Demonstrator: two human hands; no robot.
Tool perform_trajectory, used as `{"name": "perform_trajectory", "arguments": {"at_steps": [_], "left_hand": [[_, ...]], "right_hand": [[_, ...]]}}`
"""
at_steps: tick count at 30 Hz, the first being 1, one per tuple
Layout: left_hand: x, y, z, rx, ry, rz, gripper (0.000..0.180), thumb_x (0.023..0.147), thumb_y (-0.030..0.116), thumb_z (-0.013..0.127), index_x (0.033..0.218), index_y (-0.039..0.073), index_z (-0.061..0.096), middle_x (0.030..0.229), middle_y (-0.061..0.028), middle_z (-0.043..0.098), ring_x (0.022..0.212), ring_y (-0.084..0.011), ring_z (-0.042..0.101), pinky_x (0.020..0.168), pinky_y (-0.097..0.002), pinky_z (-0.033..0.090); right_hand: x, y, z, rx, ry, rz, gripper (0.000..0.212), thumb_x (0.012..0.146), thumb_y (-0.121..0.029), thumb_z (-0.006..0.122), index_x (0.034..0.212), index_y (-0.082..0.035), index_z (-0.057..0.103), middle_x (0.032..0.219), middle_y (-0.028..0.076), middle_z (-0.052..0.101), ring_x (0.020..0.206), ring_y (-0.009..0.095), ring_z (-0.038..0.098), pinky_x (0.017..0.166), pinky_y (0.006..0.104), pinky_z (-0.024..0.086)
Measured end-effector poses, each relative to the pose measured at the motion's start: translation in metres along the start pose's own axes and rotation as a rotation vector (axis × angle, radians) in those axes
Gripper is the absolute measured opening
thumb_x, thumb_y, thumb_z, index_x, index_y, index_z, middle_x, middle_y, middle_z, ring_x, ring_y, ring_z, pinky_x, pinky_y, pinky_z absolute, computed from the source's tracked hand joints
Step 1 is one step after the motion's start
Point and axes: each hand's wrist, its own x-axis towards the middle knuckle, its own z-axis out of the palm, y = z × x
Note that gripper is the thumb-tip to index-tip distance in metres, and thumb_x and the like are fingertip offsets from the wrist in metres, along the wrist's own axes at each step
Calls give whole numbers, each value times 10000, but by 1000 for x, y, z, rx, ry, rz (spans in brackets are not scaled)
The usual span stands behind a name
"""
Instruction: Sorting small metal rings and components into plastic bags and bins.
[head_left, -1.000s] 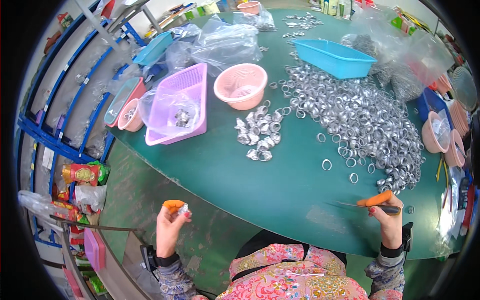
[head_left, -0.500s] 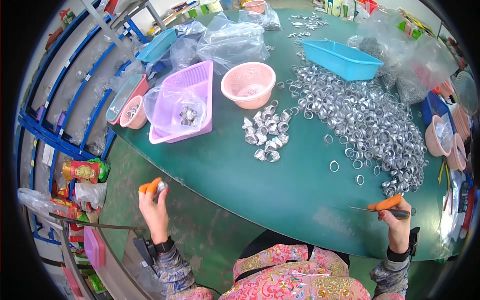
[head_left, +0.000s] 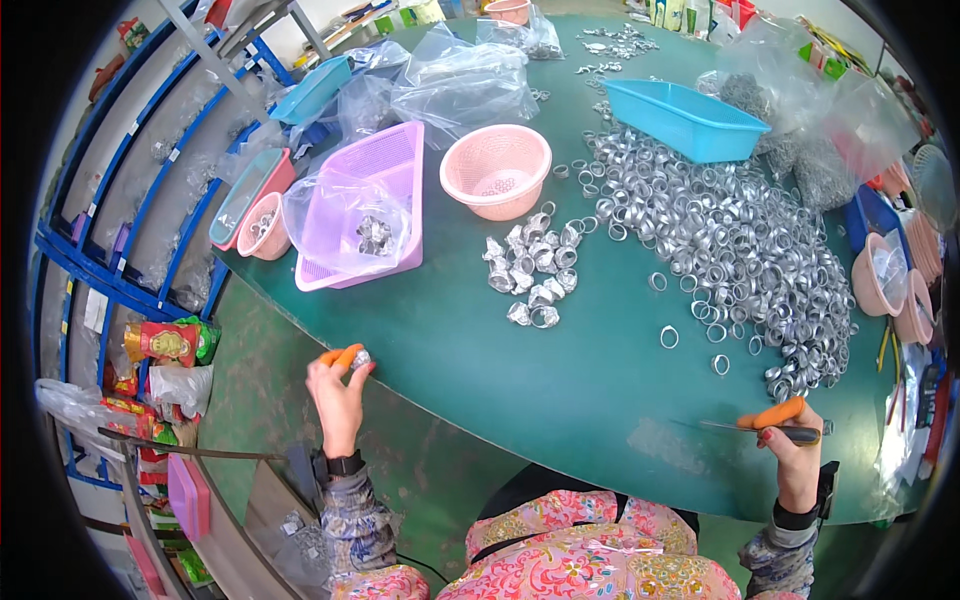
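Observation:
At the table's left edge, my left hand (head_left: 336, 405) pinches a small silver metal ring (head_left: 361, 358) between thumb and orange-capped fingertips; the fingers partly cover it. My right hand (head_left: 795, 462) is closed round the dark handle of a slim-shafted hand tool (head_left: 802, 435), its thin metal shaft pointing left above the table. Orange covers also sit on the right fingers. A small group of chunky silver rings (head_left: 541, 258) lies mid-table. To the right of it spreads a large heap of plainer silver rings (head_left: 722, 235), with a few loose ones at its near side.
On the green table (head_left: 560, 400) stand a pink round basket (head_left: 497, 170), a purple basket (head_left: 408, 200) with a plastic bag of metal pieces, and a blue tray (head_left: 685, 120) beside the heap. Blue shelving (head_left: 130, 270) rises at the left. Pliers (head_left: 884, 345) lie at the right edge.
My left hand has moved right and slightly up with the silver ring, from over the floor to the table's edge. The right hand and its tool have barely moved.

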Motion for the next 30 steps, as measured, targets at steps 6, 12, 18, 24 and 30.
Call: {"name": "perform_trajectory", "arguments": {"at_steps": [6, 12, 18, 24, 30], "left_hand": [[-4, 6, -3, 345, -2, 162, 318, 728, 118, 774, 1041, 95, 716, 931, -99, 585, 871, -266, 529, 795, -356, 433], [-43, 128, 16, -1030, -633, -360, 315, 843, -18, 657, 1156, -22, 626, 1035, -58, 679, 940, -120, 632, 861, -257, 488], [-81, 188, 43, -1418, -1127, -301, 343, 912, -61, 527, 1238, 15, 452, 1187, -195, 615, 1054, -237, 621, 960, -361, 475], [-97, 199, 60, -1255, -1119, -29, 318, 859, -86, 594, 1162, -5, 540, 1128, -106, 593, 1018, -171, 576, 925, -340, 461], [-105, 215, 57, -795, -929, 279, 439, 749, -29, 718, 1167, 72, 632, 986, -87, 604, 877, -231, 583, 792, -318, 492]], "right_hand": [[1, 1, 6, -28, -30, 16, 150, 793, -35, 687, 913, 20, 616, 916, 179, 708, 789, 138, 650, 734, 246, 491], [2, 3, 26, 21, -59, 51, 164, 804, -11, 679, 944, 39, 611, 962, 206, 700, 872, 182, 670, 809, 286, 512], [-6, 3, 48, 135, -73, 10, 158, 815, 39, 654, 966, 39, 607, 1029, 212, 688, 926, 195, 665, 825, 303, 521], [-15, 20, 55, 248, -110, 1, 158, 829, 14, 682, 975, 32, 623, 1005, 160, 690, 948, 193, 659, 843, 318, 517], [-7, 34, 59, -185, -159, -207, 227, 757, -31, 774, 971, -31, 700, 796, 51, 657, 741, 150, 617, 693, 289, 481]]}}
